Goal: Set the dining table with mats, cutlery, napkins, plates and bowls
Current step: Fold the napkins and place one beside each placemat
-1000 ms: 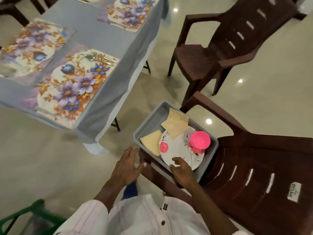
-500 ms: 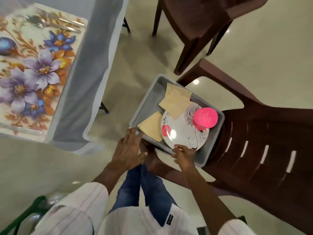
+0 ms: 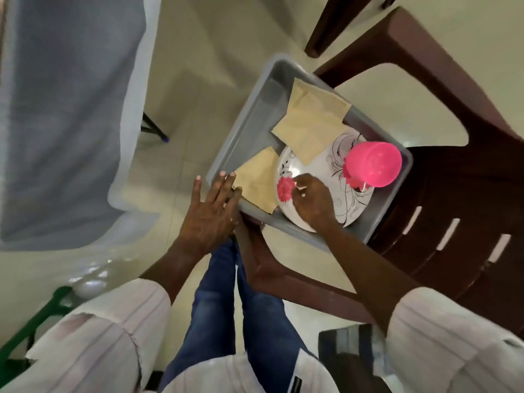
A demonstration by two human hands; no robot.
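The table top is out of the frame. Only its grey-blue cloth (image 3: 71, 109) hangs down on the left, with one thin dark table leg (image 3: 153, 129) peeking out beside it. The green thing (image 3: 37, 316) at the lower left is blurry, and I can't tell what it is. A second brown chair (image 3: 340, 18) is cut off at the top.

The right hand (image 3: 312, 202) covers the near part of the plate (image 3: 323, 170). Its fingers are curled, with the tips down on the plate by a pink flower print. I can't tell if it grips the plate or just touches it.

The floor (image 3: 198, 66) is shiny cream tile. A big brown plastic chair (image 3: 453, 194) fills the right side, and a grey tub (image 3: 249, 114) sits on it, a bit right of the middle of the frame.

All the table things are in that tub. The plate is round and white with thin black swirls. A pink bowl (image 3: 374, 164) sits upside down on its right side. One tan napkin (image 3: 312, 120) lies across the top of the plate and leans on the far wall of the tub. Another tan napkin (image 3: 258, 180) lies to the left, tucked partly under the plate.

The left hand (image 3: 209, 211) is flat, fingers straight and spread. It rests on the near left corner of the tub, touching the edge of that second napkin and holding nothing.

Blue jeans (image 3: 215, 293) and white striped sleeves (image 3: 113, 336) show at the bottom.
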